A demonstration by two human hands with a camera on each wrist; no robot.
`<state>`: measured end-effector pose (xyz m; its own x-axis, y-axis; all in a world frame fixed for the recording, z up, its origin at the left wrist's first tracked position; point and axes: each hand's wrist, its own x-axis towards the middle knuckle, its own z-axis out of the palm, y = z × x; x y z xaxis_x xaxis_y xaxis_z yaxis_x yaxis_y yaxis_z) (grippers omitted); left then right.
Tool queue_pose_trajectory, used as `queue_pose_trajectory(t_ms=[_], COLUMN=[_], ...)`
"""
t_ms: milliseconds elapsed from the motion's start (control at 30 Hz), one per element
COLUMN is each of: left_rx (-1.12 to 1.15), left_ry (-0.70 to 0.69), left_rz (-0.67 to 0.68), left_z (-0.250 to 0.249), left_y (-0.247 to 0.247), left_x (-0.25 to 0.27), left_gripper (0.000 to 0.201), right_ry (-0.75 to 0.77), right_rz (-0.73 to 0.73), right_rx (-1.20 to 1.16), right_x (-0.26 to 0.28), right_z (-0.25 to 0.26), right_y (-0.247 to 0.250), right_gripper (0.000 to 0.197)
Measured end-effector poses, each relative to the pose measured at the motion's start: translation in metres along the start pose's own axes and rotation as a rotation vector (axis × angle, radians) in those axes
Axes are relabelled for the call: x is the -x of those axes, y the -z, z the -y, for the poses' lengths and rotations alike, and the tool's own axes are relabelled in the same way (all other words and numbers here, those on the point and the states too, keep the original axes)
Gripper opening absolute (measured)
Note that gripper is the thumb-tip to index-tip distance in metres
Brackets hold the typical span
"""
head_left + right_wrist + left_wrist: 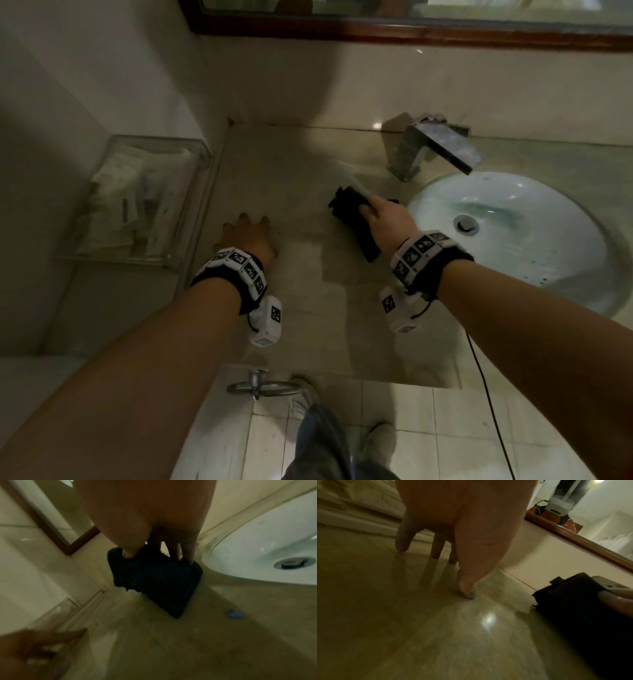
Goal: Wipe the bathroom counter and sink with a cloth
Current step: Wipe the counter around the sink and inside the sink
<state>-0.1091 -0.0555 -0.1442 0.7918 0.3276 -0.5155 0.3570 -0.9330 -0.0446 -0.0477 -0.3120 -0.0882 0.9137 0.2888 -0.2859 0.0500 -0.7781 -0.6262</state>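
A dark folded cloth point(352, 219) point(154, 580) point(573, 608) lies on the beige stone counter point(301, 308), just left of the white round sink point(534, 253) point(257, 545). My right hand point(383, 219) point(159, 557) grips the cloth from above, thumb at one end and fingers at the other, pressing it onto the counter. To its left, my left hand point(246, 233) point(450, 574) is spread, with its fingertips resting on the bare counter and nothing in it.
A square metal faucet point(435, 144) stands behind the sink, over the basin with its drain point(466, 223). A clear tray point(191, 219) of packets sits at the far left. The mirror frame point(376, 31) runs along the wall. A towel ring point(263, 387) hangs below the counter's front edge.
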Motion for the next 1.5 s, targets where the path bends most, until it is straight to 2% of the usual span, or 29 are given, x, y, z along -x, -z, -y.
queue_pose_trajectory(t_ms=[100,167,200,267,333,367,500,600,767,867,1033,1300,1500], left_rx=[0.017,0.037,0.050,0.069,0.072,0.072,0.074,0.038,0.116,0.136,0.089,0.073,0.036], left_ry=[-0.003,-0.001,0.002,0.010,0.009,0.006,-0.005,-0.012,-0.014,-0.038,-0.087,-0.066,-0.051], left_rz=[-0.021,-0.034,-0.035,-0.037,-0.035,-0.035,-0.053,-0.033,-0.046,-0.090,-0.097,-0.109,-0.077], left_z=[0.001,0.001,0.001,0.000,0.000,0.000,0.002,0.004,0.014,0.021,0.030,0.026,0.022], left_y=[0.001,0.001,0.002,0.004,0.007,0.007,0.012,0.018,0.028,0.027,0.025,0.032,0.040], left_x=[0.002,0.002,0.003,0.005,0.008,0.009,0.013,0.008,-0.018,-0.026,-0.039,-0.041,-0.038], left_gripper=[0.065,0.066,0.067,0.068,0.069,0.070,0.067,0.061,0.043,0.047,0.074,0.070,0.080], right_ry=[-0.054,0.015,0.065,0.153,0.149,0.117,0.065,0.055,0.234,0.270,0.262,0.148,0.130], right_rz=[-0.119,-0.162,-0.137,0.038,0.236,0.283,0.250,0.320,0.402,0.411,0.425,0.407,0.376], right_rx=[-0.036,-0.036,0.005,0.220,0.438,0.482,0.494,0.545,0.752,0.775,0.742,0.693,0.670], right_x=[-0.022,-0.034,-0.038,-0.043,-0.042,-0.040,-0.037,-0.038,-0.030,-0.038,-0.065,-0.123,-0.144], right_z=[0.010,0.019,0.022,0.023,0.019,0.016,0.017,0.022,0.027,0.034,0.054,0.086,0.091], right_y=[0.011,0.016,0.013,-0.003,-0.024,-0.033,-0.047,-0.049,-0.067,-0.078,-0.083,-0.085,-0.079], right_gripper=[0.035,0.033,0.035,0.043,0.049,0.052,0.056,0.055,0.057,0.062,0.062,0.063,0.064])
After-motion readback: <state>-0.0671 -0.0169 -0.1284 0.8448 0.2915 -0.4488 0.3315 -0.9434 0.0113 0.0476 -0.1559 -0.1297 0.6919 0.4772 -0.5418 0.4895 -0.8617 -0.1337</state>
